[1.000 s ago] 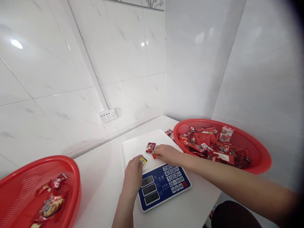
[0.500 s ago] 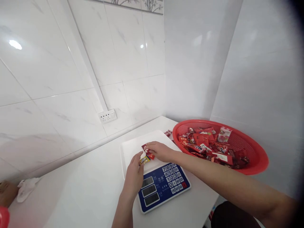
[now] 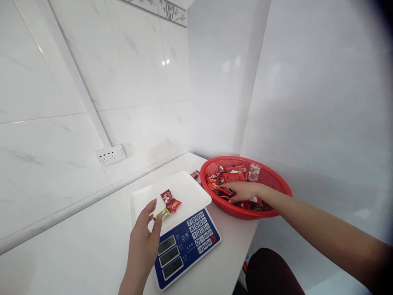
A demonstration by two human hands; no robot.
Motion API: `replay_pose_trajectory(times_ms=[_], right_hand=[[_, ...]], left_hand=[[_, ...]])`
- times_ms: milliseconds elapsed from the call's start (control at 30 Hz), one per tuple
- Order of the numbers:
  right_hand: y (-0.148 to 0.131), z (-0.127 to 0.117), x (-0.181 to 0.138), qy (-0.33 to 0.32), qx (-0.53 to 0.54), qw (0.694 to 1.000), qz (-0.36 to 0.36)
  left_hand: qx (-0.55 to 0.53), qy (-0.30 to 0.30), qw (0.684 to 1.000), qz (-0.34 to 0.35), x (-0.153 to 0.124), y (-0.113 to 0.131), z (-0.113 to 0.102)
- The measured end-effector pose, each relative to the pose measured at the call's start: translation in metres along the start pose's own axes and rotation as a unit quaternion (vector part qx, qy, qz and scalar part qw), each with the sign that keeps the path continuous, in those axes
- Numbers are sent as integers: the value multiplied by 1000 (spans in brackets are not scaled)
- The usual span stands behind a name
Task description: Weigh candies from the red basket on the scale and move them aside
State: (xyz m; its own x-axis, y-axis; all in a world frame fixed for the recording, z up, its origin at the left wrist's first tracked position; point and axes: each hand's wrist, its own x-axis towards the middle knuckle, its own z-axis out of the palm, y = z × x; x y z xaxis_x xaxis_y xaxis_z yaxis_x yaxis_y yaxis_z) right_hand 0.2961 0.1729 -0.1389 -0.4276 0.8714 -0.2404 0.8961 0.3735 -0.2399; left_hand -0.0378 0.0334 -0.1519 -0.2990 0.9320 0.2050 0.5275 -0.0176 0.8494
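The red basket (image 3: 272, 179) lies under the right hand's (image 3: 245, 190) fingers, their grip unclear. The scale (image 3: 186, 233) sits below the left hand's (image 3: 145, 231) wide-parted fingers; by its thumb, the yellow packet (image 3: 166, 212) looks light, slippery: pinch an end.

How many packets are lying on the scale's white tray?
3: dark red packet at the back, red packet in front of it, yellow packet by the left hand, which may hide more.
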Motion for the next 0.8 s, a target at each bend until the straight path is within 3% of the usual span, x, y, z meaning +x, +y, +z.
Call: replay_pose_trajectory(times_ms=[167, 367, 500, 633, 800], right_hand=[[10, 19, 3, 91, 4, 996, 10], [21, 0, 5, 198, 77, 976, 51], [25, -8, 4, 217, 75, 970, 79], [25, -5, 6, 237, 74, 962, 112], [24, -6, 7, 251, 84, 958, 109]], left_hand=[[12, -17, 1000, 19, -4, 7, 7], [16, -6, 1000, 5, -4, 9, 7], [31, -19, 999, 11, -1, 7, 5], [24, 5, 1000, 16, -4, 12, 7], [15, 10, 1000, 20, -6, 14, 9]])
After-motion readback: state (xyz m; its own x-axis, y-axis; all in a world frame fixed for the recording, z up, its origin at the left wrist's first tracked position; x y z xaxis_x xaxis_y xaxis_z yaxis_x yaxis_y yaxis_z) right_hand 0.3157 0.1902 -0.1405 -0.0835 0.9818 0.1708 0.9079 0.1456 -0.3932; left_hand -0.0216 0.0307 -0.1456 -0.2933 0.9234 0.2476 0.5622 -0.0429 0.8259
